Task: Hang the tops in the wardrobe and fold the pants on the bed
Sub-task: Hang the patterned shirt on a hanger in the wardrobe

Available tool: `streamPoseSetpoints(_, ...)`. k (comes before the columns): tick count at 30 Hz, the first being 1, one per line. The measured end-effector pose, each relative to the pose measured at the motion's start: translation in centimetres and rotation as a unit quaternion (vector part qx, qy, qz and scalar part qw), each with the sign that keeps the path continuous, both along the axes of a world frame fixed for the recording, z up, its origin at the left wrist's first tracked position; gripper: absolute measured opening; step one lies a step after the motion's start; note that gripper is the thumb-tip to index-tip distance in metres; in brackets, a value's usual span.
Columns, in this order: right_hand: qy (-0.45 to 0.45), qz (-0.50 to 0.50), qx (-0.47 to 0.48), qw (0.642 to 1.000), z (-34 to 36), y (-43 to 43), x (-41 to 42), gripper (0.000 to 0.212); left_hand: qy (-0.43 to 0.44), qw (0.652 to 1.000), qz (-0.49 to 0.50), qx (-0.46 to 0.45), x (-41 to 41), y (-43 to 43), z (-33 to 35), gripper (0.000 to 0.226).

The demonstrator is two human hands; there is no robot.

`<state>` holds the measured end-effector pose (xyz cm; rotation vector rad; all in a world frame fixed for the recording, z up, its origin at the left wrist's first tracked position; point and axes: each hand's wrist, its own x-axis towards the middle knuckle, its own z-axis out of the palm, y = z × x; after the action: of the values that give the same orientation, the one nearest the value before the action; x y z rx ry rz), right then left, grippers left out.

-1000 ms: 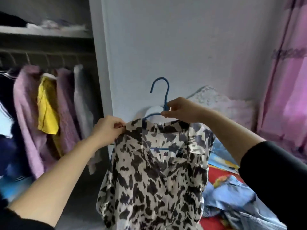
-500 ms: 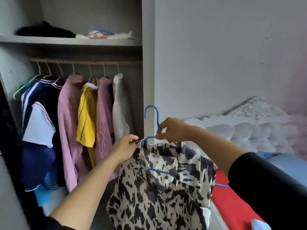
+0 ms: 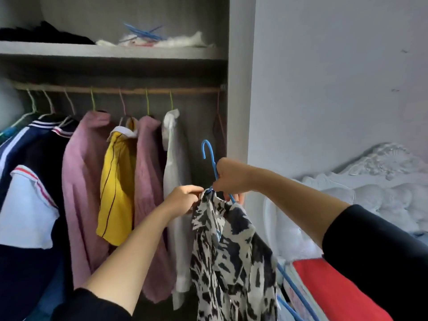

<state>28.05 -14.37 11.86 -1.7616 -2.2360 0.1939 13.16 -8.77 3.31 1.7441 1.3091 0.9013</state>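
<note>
Both black sleeves [image 3: 382, 262] are cut off by the bottom edge. The black-and-white patterned top [image 3: 231, 256] hangs in front of the open wardrobe [image 3: 239, 89], lower than the rail, its hem out of frame. The left hand [image 3: 183, 198] pinches the fabric at the top's neck, and its fingertips are buried in the cloth. The right hand [image 3: 231, 176] has its grip closed round the neck of the blue hanger [image 3: 209, 156], whose hook stands free above the fist. Most of the hanger's frame is hidden inside the top, with one blue arm poking out low on the right. The bed [image 3: 335, 288] shows a red cover, partly behind the right sleeve. Beyond the hands a white shirt [image 3: 172, 158], two pink sweaters [image 3: 81, 181] and a yellow top [image 3: 118, 181] hang from the rail [image 3: 129, 91]; the leftmost garments are cropped. The shelf [image 3: 111, 52] above carries blurred dark and white bundles.
</note>
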Motion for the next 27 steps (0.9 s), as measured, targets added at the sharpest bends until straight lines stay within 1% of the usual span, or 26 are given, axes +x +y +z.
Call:
streamPoseSetpoints(3, 0.010, -0.039, 0.067, 0.997, 0.9, 3.1, -1.3, 0.016, -0.027, 0.999, -0.005, 0.040, -0.2, 3.7, 1.8, 0.042)
streamPoseSetpoints(6, 0.027, -0.075, 0.107, 0.991, 1.9, 6.4, -2.6, 0.014, -0.008, 0.995, -0.008, 0.102, -0.9, 7.5, 3.8, 0.043)
streamPoseSetpoints(7, 0.027, -0.086, 0.116, 0.989, 2.3, 7.4, -3.1, 0.015, 0.000, 0.992, -0.007, 0.127, -1.2, 8.7, 4.5, 0.042)
streamPoseSetpoints(10, 0.017, -0.126, 0.145, 0.981, 3.3, 10.3, -4.4, 0.027, 0.013, 0.982, -0.006, 0.188, -2.3, 12.3, 6.6, 0.034)
streamPoseSetpoints(11, 0.023, -0.147, 0.152, 0.977, 3.6, 11.4, -4.7, 0.026, 0.020, 0.979, -0.014, 0.205, -2.6, 13.5, 7.3, 0.034)
streamPoseSetpoints(13, 0.043, -0.188, 0.157, 0.969, 4.2, 13.6, -5.2, 0.018, 0.034, 0.972, -0.030, 0.232, -3.1, 15.9, 8.7, 0.035)
streamPoseSetpoints(15, 0.060, -0.217, 0.163, 0.960, 5.1, 15.4, -5.8, 0.013, 0.056, 0.964, -0.033, 0.259, -3.7, 17.9, 10.0, 0.035)
streamPoseSetpoints(16, 0.066, -0.227, 0.174, 0.956, 5.6, 16.3, -6.1, 0.016, 0.072, 0.958, -0.035, 0.277, -4.0, 18.8, 10.7, 0.035)
streamPoseSetpoints(18, 0.070, -0.245, 0.208, 0.944, 6.2, 18.2, -6.5, 0.023, 0.114, 0.937, -0.037, 0.330, -4.4, 20.8, 11.8, 0.037)
streamPoseSetpoints(20, 0.066, -0.260, 0.234, 0.934, 6.7, 20.1, -6.8, 0.023, 0.161, 0.911, -0.027, 0.378, -4.5, 22.7, 12.9, 0.041)
streamPoseSetpoints(22, 0.062, -0.275, 0.244, 0.928, 7.3, 22.0, -6.9, 0.022, 0.198, 0.900, -0.016, 0.389, -4.6, 24.3, 13.7, 0.048)
streamPoseSetpoints(25, 0.064, -0.283, 0.252, 0.923, 8.5, 25.0, -6.8, 0.022, 0.222, 0.894, -0.003, 0.390, -4.4, 26.6, 15.1, 0.061)
streamPoseSetpoints(27, 0.079, -0.285, 0.263, 0.919, 9.3, 26.9, -6.5, 0.022, 0.247, 0.874, 0.016, 0.418, -4.1, 28.0, 16.4, 0.065)
